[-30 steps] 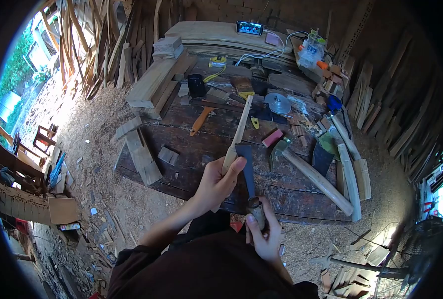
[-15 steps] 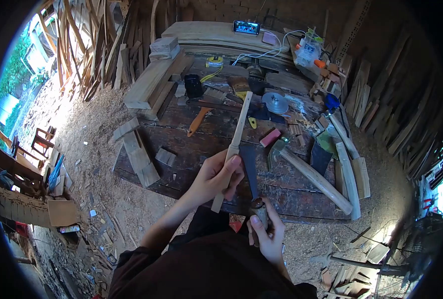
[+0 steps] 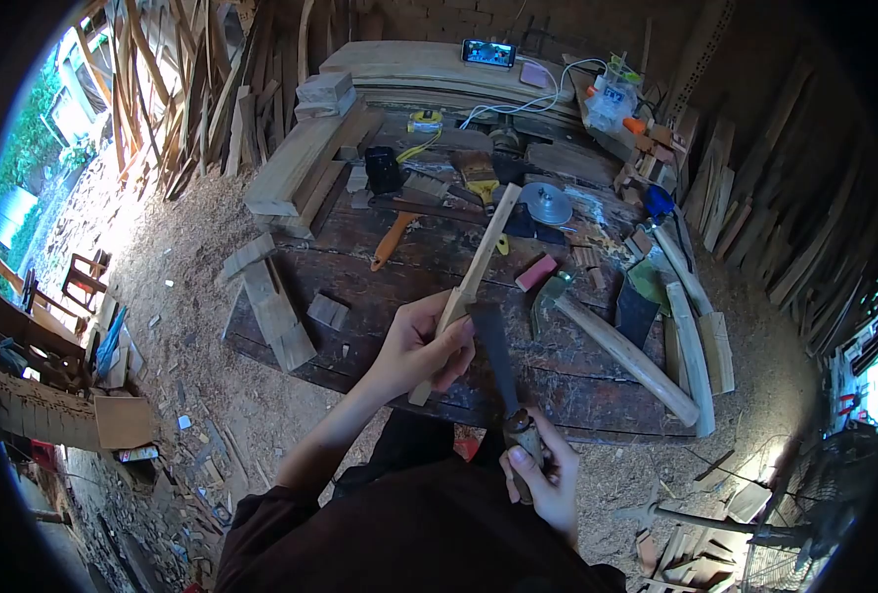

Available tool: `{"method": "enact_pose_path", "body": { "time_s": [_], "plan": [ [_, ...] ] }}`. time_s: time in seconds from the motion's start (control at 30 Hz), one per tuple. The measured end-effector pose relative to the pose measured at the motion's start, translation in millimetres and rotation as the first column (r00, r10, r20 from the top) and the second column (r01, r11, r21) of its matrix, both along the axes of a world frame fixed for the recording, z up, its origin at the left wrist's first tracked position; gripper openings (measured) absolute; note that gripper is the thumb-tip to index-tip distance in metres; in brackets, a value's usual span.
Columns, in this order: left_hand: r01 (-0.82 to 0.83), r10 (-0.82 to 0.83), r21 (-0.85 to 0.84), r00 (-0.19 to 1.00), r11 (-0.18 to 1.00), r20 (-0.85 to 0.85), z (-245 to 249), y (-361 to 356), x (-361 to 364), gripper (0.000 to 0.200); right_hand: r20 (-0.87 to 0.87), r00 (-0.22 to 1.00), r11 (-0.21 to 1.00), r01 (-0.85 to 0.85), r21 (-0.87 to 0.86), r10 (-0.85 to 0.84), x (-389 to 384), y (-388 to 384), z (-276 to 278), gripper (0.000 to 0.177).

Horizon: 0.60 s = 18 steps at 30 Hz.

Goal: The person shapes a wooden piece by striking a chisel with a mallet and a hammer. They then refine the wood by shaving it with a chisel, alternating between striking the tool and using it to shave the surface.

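Observation:
My left hand [image 3: 429, 344] is closed around the middle of a slim, pale wooden stick [image 3: 488, 242] with a stepped notch just above the fingers. The stick slants up and away over the table, its lower end poking out below my palm. In my right hand [image 3: 546, 472] is a chisel [image 3: 498, 358], gripped by its wooden handle. Its dark blade widens toward the tip, which lies right at the stick beside my left thumb. Both hands are over the near edge of the worn wooden table [image 3: 409, 267].
Toward the right lie a hammer [image 3: 622, 351], a pink block [image 3: 536, 272] and a clear disc [image 3: 546, 204]. An orange-handled tool [image 3: 395, 240], a brush [image 3: 479, 176] and a yellow tape measure [image 3: 424, 122] lie farther back. Wood blocks [image 3: 279, 314] sit at left; a phone [image 3: 488, 53] stands behind.
The stick has tilted further right and its lower end has shifted left. My right hand has moved slightly right and down, the chisel tip coming down along the stick.

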<state>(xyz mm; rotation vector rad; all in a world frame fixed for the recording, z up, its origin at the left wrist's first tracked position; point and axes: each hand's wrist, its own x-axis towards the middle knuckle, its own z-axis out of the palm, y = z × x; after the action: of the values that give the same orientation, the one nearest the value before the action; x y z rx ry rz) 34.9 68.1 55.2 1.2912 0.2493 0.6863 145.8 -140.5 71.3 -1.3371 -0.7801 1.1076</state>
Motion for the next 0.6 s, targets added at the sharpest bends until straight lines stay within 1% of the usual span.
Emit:
{"method": "enact_pose_path", "body": {
  "time_s": [0.1, 0.17, 0.2, 0.27, 0.3, 0.37, 0.4, 0.47, 0.5, 0.6],
  "plan": [
    [0.046, -0.046, -0.002, 0.999, 0.999, -0.011, 0.3, 2.6, -2.5, 0.021, -0.036, 0.999, 0.999, -0.032, -0.009, 0.032, -0.7, 1.9, 4.4, 0.044],
    [0.051, -0.047, 0.080, 0.997, 0.995, -0.055, -3.8, 2.4, -3.1, 0.022, -0.047, 0.998, 0.999, -0.041, -0.001, 0.041, -2.0, 2.0, 4.3, 0.044],
    [0.051, -0.046, 0.081, 0.997, 0.995, -0.055, -3.2, 0.9, -3.4, 0.022, -0.062, 0.997, 0.999, -0.037, 0.015, 0.038, -2.8, 2.2, 3.9, 0.043],
    [-0.044, 0.065, 0.267, 0.995, 0.963, -0.071, 1.0, -2.4, -4.1, 0.021, -0.076, 0.996, 0.999, -0.035, 0.032, 0.037, -3.6, 1.9, 4.5, 0.043],
    [-0.044, 0.065, 0.267, 0.995, 0.963, -0.071, 3.3, -2.5, -5.2, 0.021, -0.097, 0.995, 0.999, -0.028, 0.026, 0.031, -4.0, 0.8, 6.2, 0.042],
    [0.013, -0.013, -0.015, 0.999, 1.000, -0.030, 7.7, -2.4, -7.7, 0.019, -0.117, 0.993, 1.000, -0.022, 0.019, 0.024, -3.0, -1.3, 6.5, 0.042],
    [0.013, -0.014, -0.015, 0.999, 1.000, -0.030, 9.8, -3.7, -7.6, 0.019, -0.117, 0.993, 0.999, -0.031, 0.016, 0.033, -1.4, -2.5, 5.5, 0.042],
    [-0.019, 0.019, 0.064, 1.000, 0.998, -0.007, 12.3, -6.5, -6.9, 0.018, -0.116, 0.992, 0.999, -0.042, 0.014, 0.043, -0.6, -3.4, 3.8, 0.043],
    [-0.020, 0.021, 0.064, 1.000, 0.998, -0.006, 11.7, -5.8, -7.0, 0.018, -0.135, 0.990, 0.999, -0.035, 0.032, 0.039, -0.4, -3.3, 3.1, 0.043],
    [0.004, -0.002, 0.112, 1.000, 0.994, -0.011, 9.9, -3.8, -6.8, 0.020, -0.146, 0.988, 0.998, -0.033, 0.045, 0.040, 0.7, -4.3, 3.1, 0.043]
  ]
}}
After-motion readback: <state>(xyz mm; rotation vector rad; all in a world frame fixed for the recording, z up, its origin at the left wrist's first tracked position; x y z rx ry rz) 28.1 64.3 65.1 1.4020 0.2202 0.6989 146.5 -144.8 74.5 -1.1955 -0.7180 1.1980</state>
